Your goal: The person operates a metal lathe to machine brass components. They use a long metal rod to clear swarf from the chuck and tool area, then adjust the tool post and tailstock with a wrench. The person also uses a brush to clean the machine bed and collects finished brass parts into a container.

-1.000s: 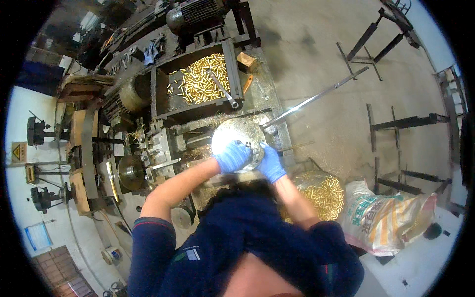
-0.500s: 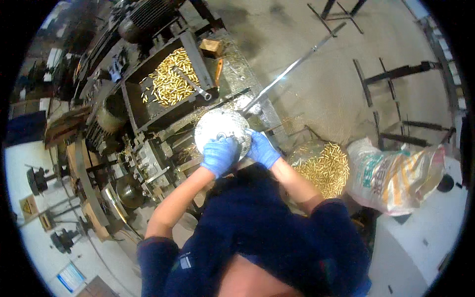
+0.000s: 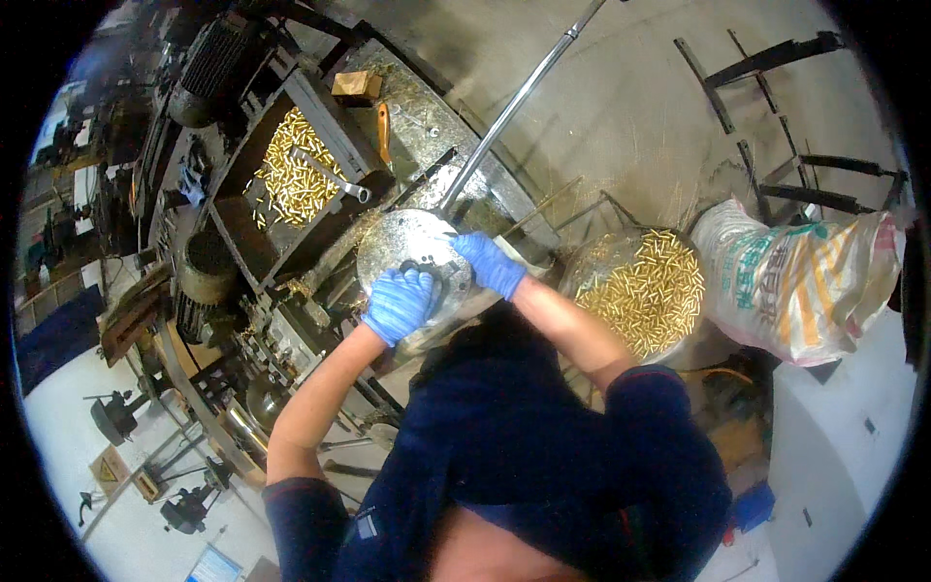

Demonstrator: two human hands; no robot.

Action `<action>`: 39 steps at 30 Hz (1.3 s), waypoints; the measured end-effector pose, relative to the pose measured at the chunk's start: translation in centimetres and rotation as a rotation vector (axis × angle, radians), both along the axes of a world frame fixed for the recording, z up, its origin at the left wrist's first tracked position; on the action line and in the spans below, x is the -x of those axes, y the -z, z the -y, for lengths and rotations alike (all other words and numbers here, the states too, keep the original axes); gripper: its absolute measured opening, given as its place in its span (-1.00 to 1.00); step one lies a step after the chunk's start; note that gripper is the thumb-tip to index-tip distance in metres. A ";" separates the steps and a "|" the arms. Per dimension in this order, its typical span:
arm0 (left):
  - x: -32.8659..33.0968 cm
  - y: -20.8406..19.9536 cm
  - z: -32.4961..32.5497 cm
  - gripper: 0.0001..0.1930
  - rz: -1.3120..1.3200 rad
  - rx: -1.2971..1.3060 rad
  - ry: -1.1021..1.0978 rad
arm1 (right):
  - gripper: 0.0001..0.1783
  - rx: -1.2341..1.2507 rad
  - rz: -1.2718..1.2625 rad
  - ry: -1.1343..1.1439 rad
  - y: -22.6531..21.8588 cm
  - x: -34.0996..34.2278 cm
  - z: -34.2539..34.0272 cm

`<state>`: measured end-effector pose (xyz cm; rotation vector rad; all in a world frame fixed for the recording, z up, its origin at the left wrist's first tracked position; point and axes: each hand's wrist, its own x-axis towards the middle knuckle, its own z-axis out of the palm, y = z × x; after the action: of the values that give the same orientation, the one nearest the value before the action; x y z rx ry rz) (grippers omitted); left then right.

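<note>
A round, pale metal disc with dark holes lies in front of me at the machine. My left hand, in a blue glove, rests over its near left part with fingers curled. Dark round parts show just beyond those fingers, but what they hold is hidden. At the disc's right edge is my right hand, also gloved in blue, its fingers bent and closed against the rim. I cannot make out anything between them. Behind the disc a long metal rod slants away to the upper right.
A dark metal tray holds many small brass-coloured pieces, with a wrench lying across. Beyond are an orange-handled tool and a small box. At right stand a container of brass pieces and a woven sack.
My view has shifted, so the tray and rod sit farther left. The left hand has moved toward the disc's lower left edge, and the hands are slightly farther apart.
</note>
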<state>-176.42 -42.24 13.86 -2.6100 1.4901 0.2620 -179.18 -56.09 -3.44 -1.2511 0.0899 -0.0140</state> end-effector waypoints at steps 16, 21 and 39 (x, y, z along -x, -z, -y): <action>2.7 -0.6 2.6 -0.76 0.138 0.130 -0.409 | -0.69 0.488 0.021 -0.022 -4.5 1.2 0.6; 2.5 -2.2 3.5 -0.73 0.032 -0.080 -0.539 | -0.67 0.790 0.206 -0.351 -6.6 0.9 6.6; 1.3 -7.5 -0.9 -0.91 -0.370 0.290 -0.696 | -0.84 1.227 0.731 -1.103 0.9 -11.0 4.0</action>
<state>-177.74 -41.31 21.39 -3.3834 0.6490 0.6634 -168.14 -60.13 -4.37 -2.2651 -1.4361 0.4899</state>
